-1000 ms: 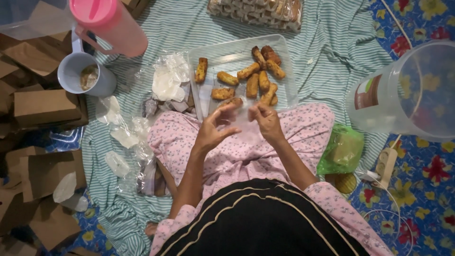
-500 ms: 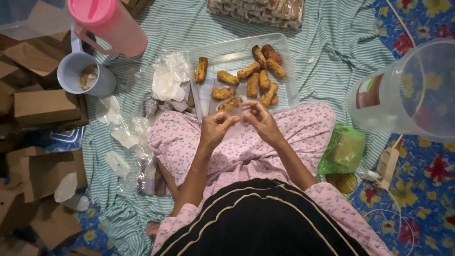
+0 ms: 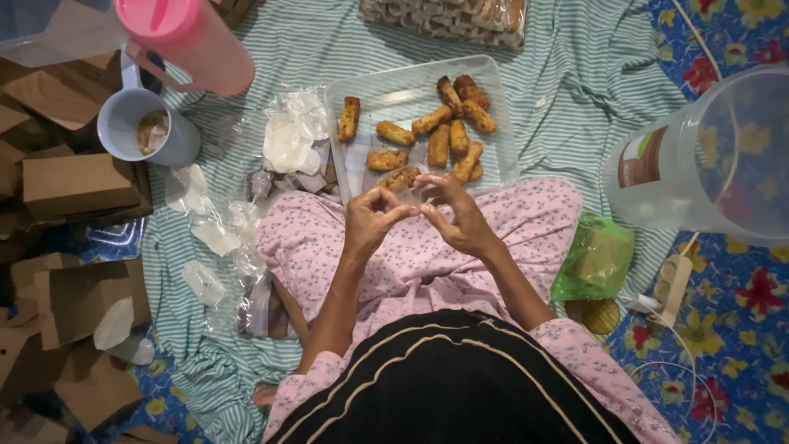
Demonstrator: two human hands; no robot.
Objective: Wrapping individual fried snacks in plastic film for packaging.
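My left hand [image 3: 371, 220] and my right hand [image 3: 457, 215] meet fingertip to fingertip over my lap in pink flowered cloth. Between them they pinch a golden fried roll [image 3: 402, 178] in what looks like a thin clear wrapper, at the near edge of a clear plastic tray [image 3: 370, 89]. Several more fried rolls [image 3: 453, 136] lie loose in that tray, just beyond my fingers. A heap of clear plastic wrappers [image 3: 291, 136] sits left of the tray.
A pink jug [image 3: 194, 34] and a grey cup [image 3: 148, 130] stand at far left, with brown cardboard boxes [image 3: 78, 186] beside them. A big clear jar [image 3: 717, 158], a green bag [image 3: 597, 260] and a power strip [image 3: 669, 284] lie right. Packed snacks [image 3: 449, 13] lie at the top, on a striped cloth [image 3: 575, 76].
My hands, apart a second ago, have closed together around one fried roll at the tray's near edge. Nothing else has moved.
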